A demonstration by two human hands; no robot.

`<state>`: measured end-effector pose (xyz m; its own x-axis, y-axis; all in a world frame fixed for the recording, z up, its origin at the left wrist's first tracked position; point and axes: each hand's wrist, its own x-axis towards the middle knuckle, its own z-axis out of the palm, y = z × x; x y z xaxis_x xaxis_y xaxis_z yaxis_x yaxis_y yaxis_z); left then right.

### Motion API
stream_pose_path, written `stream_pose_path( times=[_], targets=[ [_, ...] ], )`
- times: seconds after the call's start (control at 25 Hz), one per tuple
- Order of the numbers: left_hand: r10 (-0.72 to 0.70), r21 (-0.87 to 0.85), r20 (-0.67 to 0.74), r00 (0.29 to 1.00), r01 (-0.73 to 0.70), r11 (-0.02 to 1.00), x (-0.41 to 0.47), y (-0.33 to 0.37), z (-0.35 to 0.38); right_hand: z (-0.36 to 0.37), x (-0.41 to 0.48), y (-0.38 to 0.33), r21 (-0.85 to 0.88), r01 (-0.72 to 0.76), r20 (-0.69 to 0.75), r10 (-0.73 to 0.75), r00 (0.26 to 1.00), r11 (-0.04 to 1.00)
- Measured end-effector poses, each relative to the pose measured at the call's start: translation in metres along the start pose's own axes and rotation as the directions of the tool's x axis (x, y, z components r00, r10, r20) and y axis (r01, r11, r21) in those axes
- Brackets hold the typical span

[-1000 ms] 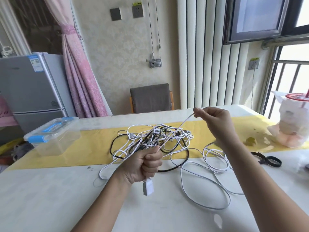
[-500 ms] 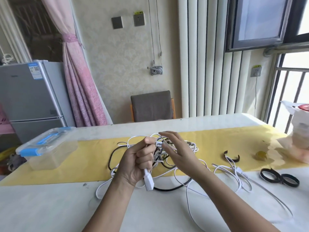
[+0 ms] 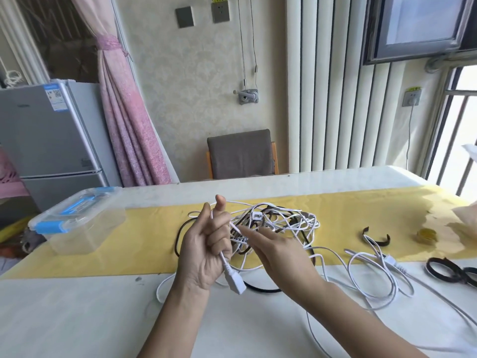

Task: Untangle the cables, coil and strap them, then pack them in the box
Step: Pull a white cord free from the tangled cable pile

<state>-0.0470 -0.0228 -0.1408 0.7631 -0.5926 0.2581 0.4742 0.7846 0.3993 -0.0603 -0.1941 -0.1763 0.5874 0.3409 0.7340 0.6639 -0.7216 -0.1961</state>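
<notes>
A tangle of white and black cables (image 3: pixel 278 223) lies on the yellow table runner (image 3: pixel 144 244). My left hand (image 3: pixel 206 244) is raised in front of it, fingers curled round a white cable whose plug end (image 3: pixel 236 282) hangs below the palm. My right hand (image 3: pixel 278 251) reaches in from the right, its fingers pinching the same white cable close to the left fingers. A loose white loop (image 3: pixel 374 277) trails on the table to the right. The clear plastic box (image 3: pixel 77 223) with blue latches stands closed at the left.
Black straps lie at the right: an open curved one (image 3: pixel 376 237) on the runner and closed rings (image 3: pixel 444 273) near the edge. A small yellow object (image 3: pixel 427 235) and a crumpled bag (image 3: pixel 464 218) sit far right. A chair (image 3: pixel 241 153) stands behind the table.
My right hand dropped from holding a cable high at the right and came in to meet the left hand. My left hand rose and turned palm up, plug end dangling.
</notes>
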Motion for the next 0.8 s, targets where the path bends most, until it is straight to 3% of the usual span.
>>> stream_pose_path(
  times=[0.08,0.12,0.2,0.24,0.32,0.4,0.48,0.56,0.64,0.8],
  targets=[
    [0.089,0.03,-0.003,0.996,-0.089,0.996,0.001,0.0,0.003,-0.006,-0.003,0.0,-0.062,0.069,0.059,-0.065,0.996,0.996],
    [0.195,0.122,-0.087,0.977,-0.183,0.975,0.001,-0.001,0.007,-0.008,-0.004,0.0,-0.102,0.098,0.082,-0.09,0.993,0.99],
    [0.509,0.479,-0.271,0.817,-0.344,0.807,0.002,-0.004,0.011,-0.01,-0.006,-0.001,-0.172,0.144,0.111,-0.126,0.986,0.975],
    [0.644,0.679,-0.249,0.723,-0.344,0.648,0.003,-0.008,0.012,-0.009,-0.008,-0.004,-0.188,0.164,0.135,-0.14,0.981,0.968],
    [0.795,0.946,-0.047,0.605,-0.228,0.229,0.006,-0.021,0.008,-0.005,-0.011,-0.012,-0.173,0.209,0.177,-0.179,0.968,0.962],
    [0.803,0.986,0.163,0.574,-0.081,-0.143,0.007,-0.031,0.001,-0.004,-0.014,-0.018,-0.138,0.243,0.216,-0.21,0.954,0.96],
    [0.742,0.949,0.266,0.615,-0.035,-0.312,0.005,-0.032,-0.004,-0.006,-0.015,-0.021,-0.136,0.267,0.245,-0.229,0.942,0.954],
    [0.658,0.951,0.272,0.702,-0.09,-0.296,0.005,-0.031,-0.004,-0.012,-0.014,-0.018,-0.059,0.298,0.256,-0.274,0.927,0.953],
    [0.579,0.975,0.201,0.79,-0.104,-0.196,0.003,-0.033,-0.001,-0.024,-0.01,-0.016,0.07,0.286,0.207,-0.295,0.933,0.956],
    [0.403,0.988,-0.145,0.904,0.157,0.002,0.0,-0.036,0.013,-0.048,0.001,-0.013,0.226,0.208,-0.058,-0.2,0.978,0.952]
  ],
)
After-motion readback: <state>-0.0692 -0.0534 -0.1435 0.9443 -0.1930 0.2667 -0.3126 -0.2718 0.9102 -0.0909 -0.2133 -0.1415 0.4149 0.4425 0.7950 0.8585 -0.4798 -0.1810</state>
